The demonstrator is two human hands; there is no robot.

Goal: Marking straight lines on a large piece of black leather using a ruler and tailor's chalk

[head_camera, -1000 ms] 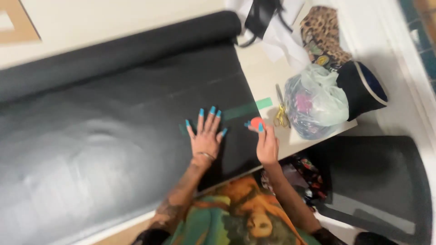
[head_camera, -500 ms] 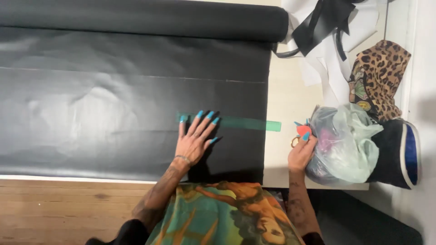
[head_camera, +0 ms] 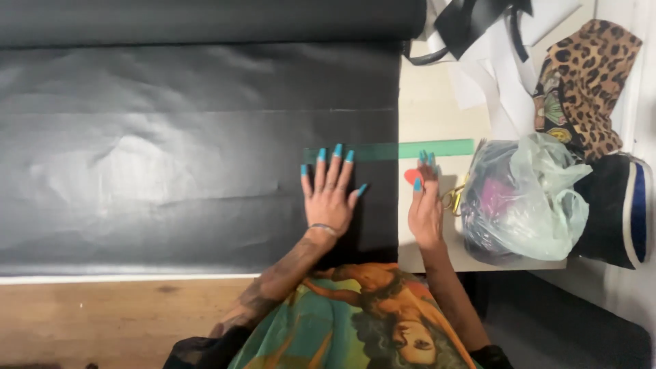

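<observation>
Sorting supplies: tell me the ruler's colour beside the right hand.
Green ruler, clearest in the head view.

The sheet [head_camera: 171,157] is black with a dull grey sheen, as is its roll [head_camera: 205,20]. The ruler [head_camera: 437,148] is green. Both hands — left hand [head_camera: 329,198], right hand [head_camera: 425,215] — wear turquoise nails. A small red piece [head_camera: 411,176] lies on the cream counter [head_camera: 430,102]. The pouch [head_camera: 588,82] is leopard-spotted — tan and black. The bag [head_camera: 526,198] is cloudy clear.

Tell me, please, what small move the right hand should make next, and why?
Probably close the right hand on the red piece under its fingertips: the left hand lies flat on the black sheet beside the green ruler, so the sheet looks held in place.
</observation>
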